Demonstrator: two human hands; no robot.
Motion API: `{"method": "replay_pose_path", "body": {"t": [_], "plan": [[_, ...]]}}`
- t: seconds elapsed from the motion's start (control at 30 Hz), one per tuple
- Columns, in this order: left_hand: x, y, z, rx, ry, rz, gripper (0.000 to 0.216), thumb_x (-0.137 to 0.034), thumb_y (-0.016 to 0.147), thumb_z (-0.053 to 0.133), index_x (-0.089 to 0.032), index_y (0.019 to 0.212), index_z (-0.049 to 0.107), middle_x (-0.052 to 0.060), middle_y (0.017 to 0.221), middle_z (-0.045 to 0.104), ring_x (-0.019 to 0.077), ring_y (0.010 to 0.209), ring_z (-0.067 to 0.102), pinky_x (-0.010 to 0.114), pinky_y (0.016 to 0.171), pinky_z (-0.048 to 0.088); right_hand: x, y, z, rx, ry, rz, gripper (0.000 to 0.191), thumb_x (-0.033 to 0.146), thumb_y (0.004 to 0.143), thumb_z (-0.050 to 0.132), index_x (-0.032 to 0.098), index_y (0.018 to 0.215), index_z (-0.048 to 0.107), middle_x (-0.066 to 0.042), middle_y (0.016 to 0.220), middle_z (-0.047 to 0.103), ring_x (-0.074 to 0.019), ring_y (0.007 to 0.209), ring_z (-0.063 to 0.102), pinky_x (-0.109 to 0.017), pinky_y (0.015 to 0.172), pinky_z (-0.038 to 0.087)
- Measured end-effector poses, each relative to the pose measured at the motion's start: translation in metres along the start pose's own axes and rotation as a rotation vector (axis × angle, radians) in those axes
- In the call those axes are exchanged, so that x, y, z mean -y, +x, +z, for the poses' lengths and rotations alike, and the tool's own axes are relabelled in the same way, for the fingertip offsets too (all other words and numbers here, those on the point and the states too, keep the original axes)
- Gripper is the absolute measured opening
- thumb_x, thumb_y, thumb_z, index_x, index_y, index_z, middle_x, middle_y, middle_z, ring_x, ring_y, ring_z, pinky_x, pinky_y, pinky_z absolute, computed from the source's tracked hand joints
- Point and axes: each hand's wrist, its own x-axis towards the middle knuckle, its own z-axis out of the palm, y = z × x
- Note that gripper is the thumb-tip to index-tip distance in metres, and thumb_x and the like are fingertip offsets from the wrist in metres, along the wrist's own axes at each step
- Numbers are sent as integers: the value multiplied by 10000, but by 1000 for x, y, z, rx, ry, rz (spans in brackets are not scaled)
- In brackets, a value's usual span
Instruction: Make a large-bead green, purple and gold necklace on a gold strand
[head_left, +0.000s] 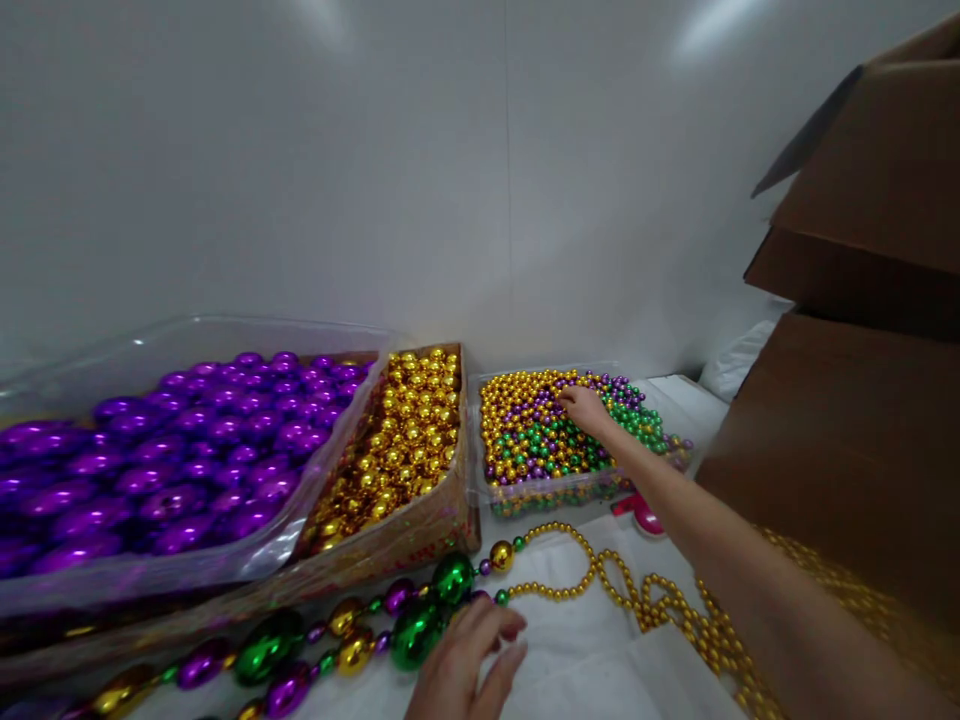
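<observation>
My right hand [584, 407] reaches far forward into a clear tray [551, 491] of small gold, green and purple beads [525, 430], fingers curled down among them. What they hold, if anything, is hidden. My left hand [466, 660] rests at the bottom edge with fingers spread flat on the white surface, touching a strand of large green, purple and gold beads [341, 630]. A chain of small gold beads [637, 600] trails from that strand toward my right forearm.
A clear bin of big purple beads [172, 450] sits at left, a cardboard box of gold beads [405, 440] beside it. Brown cardboard boxes [847, 330] stand at right. A pink object [643, 514] lies by the tray. A white wall rises behind.
</observation>
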Motion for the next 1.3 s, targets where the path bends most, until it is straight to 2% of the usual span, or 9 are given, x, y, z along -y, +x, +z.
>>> {"method": "replay_pose_path", "body": {"t": [0.2, 0.3, 0.4, 0.57, 0.87, 1.0, 1.13, 1.3], "plan": [[-26, 89, -6, -338, 110, 250, 173, -220, 881, 441, -207, 924, 608, 68, 992, 596, 224, 994, 522, 362, 865, 424, 33, 22, 22, 41, -29, -99, 275, 302, 906, 531, 162, 1141, 560, -82, 1155, 572, -200, 974, 586, -401, 826, 504], [-22, 121, 0, -439, 130, 248, 184, -181, 858, 461, -204, 975, 601, 84, 1048, 567, 245, 1034, 493, 403, 899, 396, 49, 34, 26, 57, -72, -125, 283, 304, 905, 534, 163, 1149, 555, -84, 1163, 568, -203, 979, 584, -404, 827, 503], [-13, 138, 7, -495, 44, 216, 236, -168, 827, 505, -216, 1042, 591, 86, 1114, 532, 259, 1100, 461, 436, 958, 356, 64, 42, 32, 67, -125, -147, 280, 304, 908, 527, 174, 1155, 555, -88, 1196, 553, -208, 1014, 569, -419, 859, 486], [-10, 144, 9, -487, 33, 153, 287, -161, 807, 535, -198, 1088, 575, 112, 1180, 498, 278, 1141, 433, 462, 996, 318, 78, 51, 46, 91, -207, -130, 331, 306, 897, 543, 177, 1201, 528, -96, 1258, 510, -240, 1087, 531, -467, 905, 452], [-5, 139, 10, -424, -34, 165, 202, -160, 799, 545, -217, 985, 598, 100, 1176, 501, 282, 1154, 426, 453, 989, 318, 66, 51, 53, 240, -164, -16, 315, 305, 899, 542, 167, 1181, 537, -93, 1212, 539, -222, 1029, 562, -436, 862, 483], [-6, 138, 12, -417, -62, 163, 146, -154, 783, 562, -220, 906, 606, 88, 1126, 529, 273, 1114, 446, 445, 985, 316, 64, 52, 53, 293, 16, 21, 288, 300, 901, 540, 172, 1160, 550, -87, 1189, 554, -209, 1006, 573, -414, 846, 493], [-6, 138, 12, -393, -68, 158, 123, -158, 779, 564, -216, 874, 619, 90, 1097, 545, 273, 1091, 459, 439, 980, 316, 59, 53, 50, 317, 292, 89, 282, 300, 892, 554, 167, 1140, 565, -76, 1172, 564, -213, 992, 579, -394, 822, 503], [-7, 139, 9, -403, -273, 155, 123, -175, 741, 609, -227, 845, 650, 64, 1054, 570, 256, 1068, 486, 405, 988, 309, 46, 47, 32, 314, 700, 192, 316, 306, 897, 546, 148, 1170, 538, -86, 1151, 568, -202, 951, 593, -393, 788, 518]]}}
